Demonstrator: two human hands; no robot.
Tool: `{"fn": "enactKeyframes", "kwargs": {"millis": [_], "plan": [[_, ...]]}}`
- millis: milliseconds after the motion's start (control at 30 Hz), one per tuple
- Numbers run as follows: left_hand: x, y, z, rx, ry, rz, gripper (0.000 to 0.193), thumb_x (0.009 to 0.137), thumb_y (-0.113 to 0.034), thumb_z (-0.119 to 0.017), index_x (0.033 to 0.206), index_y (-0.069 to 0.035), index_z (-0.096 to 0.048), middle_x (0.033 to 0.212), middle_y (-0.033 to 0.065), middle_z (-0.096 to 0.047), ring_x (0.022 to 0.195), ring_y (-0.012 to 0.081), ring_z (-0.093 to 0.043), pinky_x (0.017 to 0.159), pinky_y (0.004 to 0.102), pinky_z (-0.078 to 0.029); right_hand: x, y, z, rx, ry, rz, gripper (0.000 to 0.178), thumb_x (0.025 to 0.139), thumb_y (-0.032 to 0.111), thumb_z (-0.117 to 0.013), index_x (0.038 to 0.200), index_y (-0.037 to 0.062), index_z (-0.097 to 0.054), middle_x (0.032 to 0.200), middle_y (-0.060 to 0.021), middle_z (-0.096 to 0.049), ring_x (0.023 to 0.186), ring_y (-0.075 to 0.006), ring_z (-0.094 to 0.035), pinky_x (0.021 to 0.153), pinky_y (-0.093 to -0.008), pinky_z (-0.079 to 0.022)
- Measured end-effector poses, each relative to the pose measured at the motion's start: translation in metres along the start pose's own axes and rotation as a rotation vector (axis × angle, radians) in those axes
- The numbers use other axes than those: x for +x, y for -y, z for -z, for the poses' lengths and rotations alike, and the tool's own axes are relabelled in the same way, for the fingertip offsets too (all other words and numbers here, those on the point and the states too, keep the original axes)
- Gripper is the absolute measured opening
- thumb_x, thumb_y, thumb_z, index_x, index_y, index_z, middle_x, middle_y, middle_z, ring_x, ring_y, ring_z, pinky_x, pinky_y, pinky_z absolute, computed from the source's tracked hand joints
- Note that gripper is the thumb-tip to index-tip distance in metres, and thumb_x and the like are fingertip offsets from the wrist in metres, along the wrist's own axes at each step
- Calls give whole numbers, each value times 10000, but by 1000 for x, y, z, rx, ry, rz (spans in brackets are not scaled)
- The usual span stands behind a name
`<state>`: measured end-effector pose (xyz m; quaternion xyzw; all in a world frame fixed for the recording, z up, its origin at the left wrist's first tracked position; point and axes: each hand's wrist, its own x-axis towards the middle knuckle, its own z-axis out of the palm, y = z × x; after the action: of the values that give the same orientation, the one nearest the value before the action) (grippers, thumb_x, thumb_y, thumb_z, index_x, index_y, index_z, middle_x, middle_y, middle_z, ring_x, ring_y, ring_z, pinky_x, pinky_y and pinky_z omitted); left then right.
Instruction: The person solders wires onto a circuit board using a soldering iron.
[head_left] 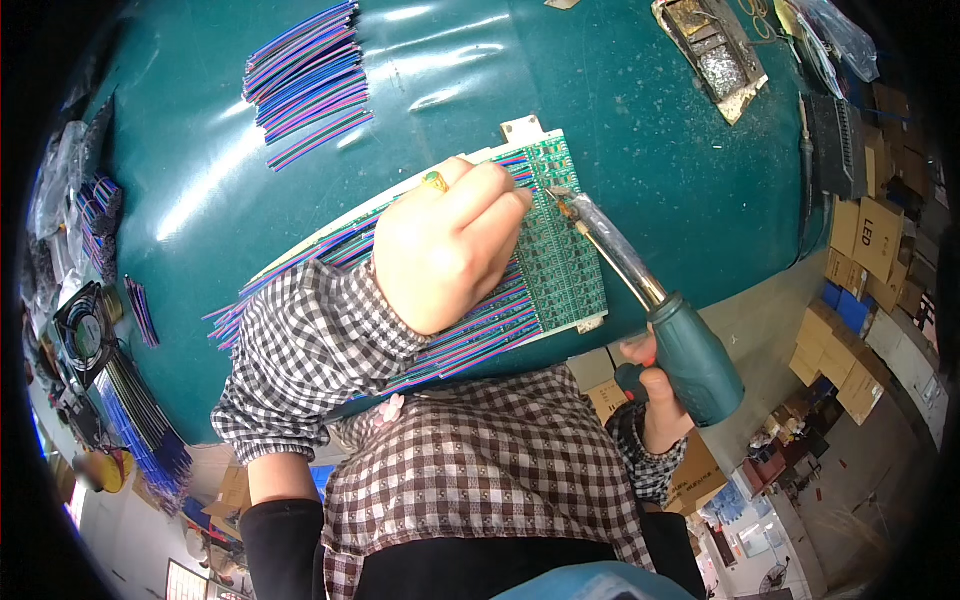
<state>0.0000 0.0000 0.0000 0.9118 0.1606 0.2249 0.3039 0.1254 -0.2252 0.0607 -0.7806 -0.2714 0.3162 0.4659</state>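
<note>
A green circuit board panel (572,272) lies on the table in front of me, with rows of small parts. Ribbons of blue, pink and black wires (470,335) run from it toward the left. My left hand (450,240) rests over the wires with its fingers curled together near the board; what the fingertips pinch is hidden. In my right hand (662,408) is a green-handled soldering gun (697,360). Its tip reaches the board's upper part, just right of my left fingertips.
A stack of cut wire ribbons (308,85) lies at the far left. A dirty metal tray (712,58) stands at the far right, beside a dark box (835,145). More wire bundles (145,430) hang at the left edge. Cardboard boxes (868,235) are stacked at right.
</note>
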Motion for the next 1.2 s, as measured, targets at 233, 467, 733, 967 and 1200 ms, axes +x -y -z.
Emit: {"fn": "enactKeyframes", "kwargs": {"millis": [233,467,733,967,1200], "plan": [[1,1,2,-8,-5,-2,266,650,51,-661,910,-1,-638,840,84,-577,713,238,-556,631,325,-474,-2,-2,-3,191,-18,-62,381,776,225,-757,1005,-44,-613,885,-108,-637,822,-194,-614,778,-368,-527],[1,1,1,6,12,-14,282,633,46,-667,911,0,-640,837,81,-574,717,235,-556,636,322,-477,-3,-3,-3,224,-36,-91,313,733,153,-796,976,-3,-676,922,-93,-688,866,-177,-648,802,-320,-520],[1,0,3,14,14,-12,287,630,44,-669,912,-1,-641,834,77,-572,713,230,-554,636,319,-477,-3,-4,-4,213,-58,-67,343,716,146,-810,983,-11,-662,906,-95,-697,836,-170,-665,779,-301,-530],[0,6,-8,81,-101,-97,219,629,-61,-633,844,-25,-616,746,55,-466,682,199,-513,555,300,-455,-3,-9,2,71,45,-17,435,813,197,-719,1081,-96,-539,867,-122,-578,783,-206,-576,749,-401,-543],[-2,5,-9,122,-106,-118,230,624,-77,-623,846,-17,-611,747,52,-467,693,190,-521,554,291,-461,-4,-9,2,48,56,4,435,818,191,-713,1092,-96,-536,863,-124,-582,778,-211,-578,742,-407,-543]]}}
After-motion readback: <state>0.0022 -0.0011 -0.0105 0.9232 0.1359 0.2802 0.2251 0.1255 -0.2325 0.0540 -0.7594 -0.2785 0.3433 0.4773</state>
